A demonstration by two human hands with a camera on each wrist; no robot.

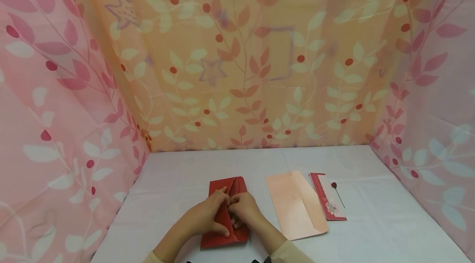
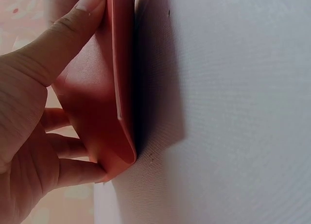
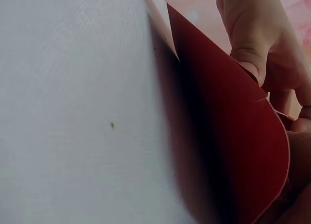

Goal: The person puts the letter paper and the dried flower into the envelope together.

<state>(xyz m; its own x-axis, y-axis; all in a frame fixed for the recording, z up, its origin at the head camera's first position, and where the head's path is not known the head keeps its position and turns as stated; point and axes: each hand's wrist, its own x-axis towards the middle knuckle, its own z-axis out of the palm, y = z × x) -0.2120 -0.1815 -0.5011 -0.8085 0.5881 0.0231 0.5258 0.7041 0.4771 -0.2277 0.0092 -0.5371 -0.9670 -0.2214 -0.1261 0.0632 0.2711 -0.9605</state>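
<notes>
Red paper fills both hands: an envelope [image 1: 222, 215] lies directly between and beneath them, on the white table [image 1: 178, 172]. The left hand [image 1: 208, 215] holds it from the left, thumb on the upper face, the fingers spread further along; in the left wrist view the thumb presses one face while other fingers bear on the far edge, so the paper is clamped between them. The right hand [image 1: 245, 209] is bent in close at the envelope's parted mouth, on the side away from the left palm, fingers curled and partly hidden by the paper; I cannot fairly tell whether they pinch anything there. The two hands nearly meet at that opening. Just right of the right hand lies a peach envelope [image 1: 293, 205], flat, well within its reach. Further to the right is a red and pale card [image 1: 326, 197] with a printed blossom, and along its right side a small dark red flower [image 1: 334, 185] on a thin stem. Beyond the hands hangs a leafy orange curtain [image 1: 245, 69]. Beige sleeves [image 1: 291, 252] end behind both wrists.
</notes>
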